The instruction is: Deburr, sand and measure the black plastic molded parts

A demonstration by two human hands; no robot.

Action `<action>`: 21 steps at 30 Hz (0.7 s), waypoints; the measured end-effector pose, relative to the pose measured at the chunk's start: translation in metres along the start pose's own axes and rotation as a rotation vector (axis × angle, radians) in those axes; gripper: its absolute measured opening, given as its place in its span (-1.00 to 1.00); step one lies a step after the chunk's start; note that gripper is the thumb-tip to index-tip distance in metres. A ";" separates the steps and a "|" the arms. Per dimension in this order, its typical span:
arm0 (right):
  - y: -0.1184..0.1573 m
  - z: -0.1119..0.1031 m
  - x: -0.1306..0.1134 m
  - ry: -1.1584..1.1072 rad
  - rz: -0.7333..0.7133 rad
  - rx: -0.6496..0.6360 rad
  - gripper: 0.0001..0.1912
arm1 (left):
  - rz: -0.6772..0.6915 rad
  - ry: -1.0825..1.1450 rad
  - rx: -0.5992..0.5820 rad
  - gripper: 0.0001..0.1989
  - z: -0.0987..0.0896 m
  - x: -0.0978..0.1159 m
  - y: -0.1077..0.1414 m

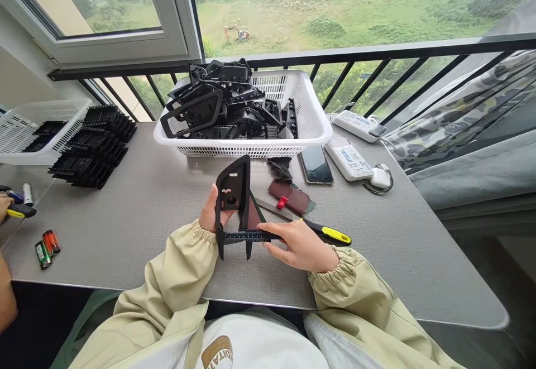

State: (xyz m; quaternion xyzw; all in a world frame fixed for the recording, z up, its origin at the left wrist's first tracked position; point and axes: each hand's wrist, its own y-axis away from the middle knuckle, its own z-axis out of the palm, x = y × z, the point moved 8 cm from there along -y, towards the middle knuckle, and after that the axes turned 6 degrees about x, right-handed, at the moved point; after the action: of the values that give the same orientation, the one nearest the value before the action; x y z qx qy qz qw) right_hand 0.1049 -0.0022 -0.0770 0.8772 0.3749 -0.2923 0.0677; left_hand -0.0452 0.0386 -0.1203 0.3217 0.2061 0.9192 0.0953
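Near the middle of the table, my left hand (211, 212) grips a black plastic frame part (235, 185) and holds it upright. My right hand (299, 243) has its fingers closed on the beam of a black caliper (251, 236). The caliper's jaws reach up around the lower end of the frame part. Behind the caliper a dark red and green piece (253, 212) shows partly. Right of it lie a file with a black and yellow handle (330, 234), a folded dark red cloth (293, 197) and a small red item (282, 202).
A white basket (251, 148) of black parts stands at the back. Stacked black parts (90, 145) and another basket (37, 109) are left, near batteries (48, 246). A phone (317, 164) and white devices (348, 158) lie right. Another person's hand (5, 206) shows far left.
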 end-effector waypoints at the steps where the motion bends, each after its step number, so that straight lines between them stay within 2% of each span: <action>1: 0.000 0.000 0.000 -0.002 0.001 0.003 -0.63 | 0.000 0.001 -0.008 -0.55 0.001 0.000 0.000; 11: -0.001 0.000 -0.001 -0.117 -0.030 0.066 -0.65 | -0.059 0.014 0.049 -0.56 -0.002 -0.004 0.000; 13: -0.001 -0.003 0.002 -0.143 -0.030 0.157 -0.65 | -0.082 0.017 0.042 -0.57 -0.001 -0.005 0.001; 17: 0.002 -0.018 0.015 -0.110 0.028 0.447 -0.58 | -0.120 0.002 -0.010 -0.57 0.005 -0.008 0.003; 21: 0.005 -0.020 0.031 -0.057 0.149 0.494 -0.55 | -0.158 -0.003 -0.046 -0.57 0.008 -0.012 0.003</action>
State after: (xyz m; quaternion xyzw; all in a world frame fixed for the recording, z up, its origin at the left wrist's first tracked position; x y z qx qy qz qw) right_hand 0.1351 0.0201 -0.0790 0.8838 0.2243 -0.3936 -0.1168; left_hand -0.0316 0.0347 -0.1200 0.3037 0.2096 0.9127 0.1754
